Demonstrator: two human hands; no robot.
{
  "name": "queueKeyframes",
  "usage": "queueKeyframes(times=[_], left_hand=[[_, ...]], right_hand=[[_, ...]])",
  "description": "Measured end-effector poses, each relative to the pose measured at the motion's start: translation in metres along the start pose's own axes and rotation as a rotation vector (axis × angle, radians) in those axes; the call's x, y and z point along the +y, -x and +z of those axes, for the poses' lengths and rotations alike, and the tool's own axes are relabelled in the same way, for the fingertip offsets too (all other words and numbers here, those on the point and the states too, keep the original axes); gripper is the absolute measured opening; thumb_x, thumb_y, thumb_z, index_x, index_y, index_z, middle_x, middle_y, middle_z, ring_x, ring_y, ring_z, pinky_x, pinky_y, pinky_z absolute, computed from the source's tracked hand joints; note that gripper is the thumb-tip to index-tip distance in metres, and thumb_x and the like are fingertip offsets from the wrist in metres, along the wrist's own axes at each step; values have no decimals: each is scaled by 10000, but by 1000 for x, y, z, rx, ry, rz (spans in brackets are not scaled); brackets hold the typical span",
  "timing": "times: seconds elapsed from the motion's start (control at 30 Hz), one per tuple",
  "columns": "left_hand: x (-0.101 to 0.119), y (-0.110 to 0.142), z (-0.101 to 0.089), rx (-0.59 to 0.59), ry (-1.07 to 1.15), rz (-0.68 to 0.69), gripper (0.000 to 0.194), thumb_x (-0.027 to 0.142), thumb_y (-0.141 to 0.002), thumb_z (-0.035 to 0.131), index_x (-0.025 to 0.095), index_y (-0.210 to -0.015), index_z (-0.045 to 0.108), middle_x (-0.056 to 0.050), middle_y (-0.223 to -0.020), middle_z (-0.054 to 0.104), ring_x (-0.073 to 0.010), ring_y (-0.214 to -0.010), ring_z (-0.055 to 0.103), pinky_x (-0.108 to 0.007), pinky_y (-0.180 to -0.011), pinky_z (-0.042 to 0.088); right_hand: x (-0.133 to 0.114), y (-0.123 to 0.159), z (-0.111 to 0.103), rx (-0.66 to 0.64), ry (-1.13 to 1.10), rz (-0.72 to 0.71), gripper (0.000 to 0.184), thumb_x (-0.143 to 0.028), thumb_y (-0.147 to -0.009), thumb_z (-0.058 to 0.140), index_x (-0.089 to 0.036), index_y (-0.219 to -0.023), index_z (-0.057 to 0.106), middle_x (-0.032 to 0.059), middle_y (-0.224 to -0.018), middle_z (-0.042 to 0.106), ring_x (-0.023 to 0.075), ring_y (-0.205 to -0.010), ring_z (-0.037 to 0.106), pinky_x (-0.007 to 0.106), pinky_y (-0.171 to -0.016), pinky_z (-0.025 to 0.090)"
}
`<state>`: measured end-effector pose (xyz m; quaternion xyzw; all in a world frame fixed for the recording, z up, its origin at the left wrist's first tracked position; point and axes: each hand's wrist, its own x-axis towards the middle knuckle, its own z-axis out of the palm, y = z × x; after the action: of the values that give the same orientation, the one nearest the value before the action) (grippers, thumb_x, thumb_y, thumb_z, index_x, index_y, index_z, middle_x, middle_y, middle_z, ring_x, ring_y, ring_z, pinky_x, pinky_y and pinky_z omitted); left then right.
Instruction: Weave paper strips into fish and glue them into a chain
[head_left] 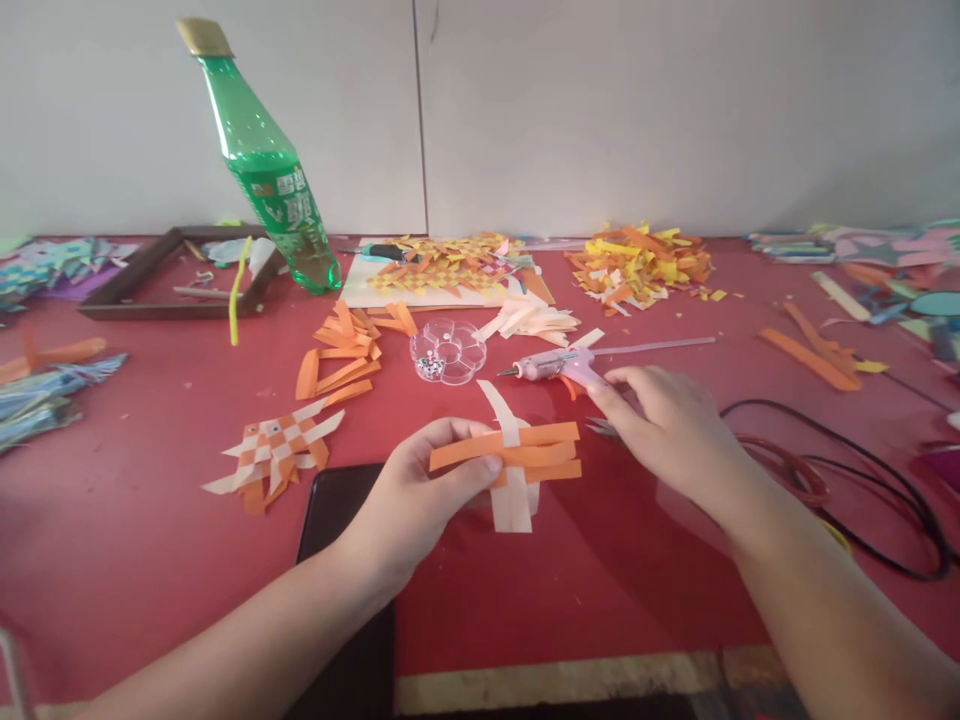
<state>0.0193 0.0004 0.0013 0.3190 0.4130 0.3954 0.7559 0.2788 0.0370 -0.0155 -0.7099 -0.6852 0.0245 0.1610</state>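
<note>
See two bare hands: one left hand (pixel 439 470), one right hand (pixel 660 410). Count three flat orange paper strips (pixel 540 456) in the left grip, one pink plastic glue gun (pixel 546 365), one clear plastic flower-shaped tray (pixel 459 350), one orange-and-white woven paper fish (pixel 277 450), one green plastic bottle (pixel 262 180), one dark rectangular frame (pixel 165 312). Cannot number the loose pieces in the yellow-and-orange paper heap (pixel 645 265).

Craft workspace (pixel 585 600), glue gun (pixel 546 363), heaped paper strips (pixel 646 265)

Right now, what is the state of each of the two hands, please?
Left hand: closed, holding crossed orange and pale paper strips.
Right hand: at the pink glue gun; whether it is closed around the handle cannot be told.
</note>
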Motion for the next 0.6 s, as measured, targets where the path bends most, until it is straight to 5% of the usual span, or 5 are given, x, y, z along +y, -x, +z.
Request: queueKeyframes(times=[0.2, 0.37, 0.6], left_hand=[[0, -1, -1, 5, -9, 15, 141, 227, -803, 754, 181, -843, 627, 4, -784, 696, -139, -736, 703, -275, -712, 594], [-1, -1, -4, 74, -5, 62, 145, 239, -799, 767, 185, -817, 633, 32, -780, 672, -85, -675, 658, -207, -663, 571], [1, -5, -3, 206, 78, 137, 152, 263, -770, 795, 178, -807, 675, 22, -774, 686, -88, -713, 647, -198, -681, 546]], right_hand=[[1, -9, 17, 41, -15, -98, 295, -439, -907, 463, -191, -850, 612, 111, -845, 656, 276, -807, 614, 376, -705, 443], [-2, -6, 22, 184, -43, -83, 235, -374, -913, 433, -186, -897, 573, 150, -910, 640, 301, -867, 606, 406, -720, 449], [-22, 3, -9, 412, -634, 106, 269, -421, -858, 638, -250, -1051, 563, 56, -894, 704, 234, -782, 669, 387, -709, 518]])
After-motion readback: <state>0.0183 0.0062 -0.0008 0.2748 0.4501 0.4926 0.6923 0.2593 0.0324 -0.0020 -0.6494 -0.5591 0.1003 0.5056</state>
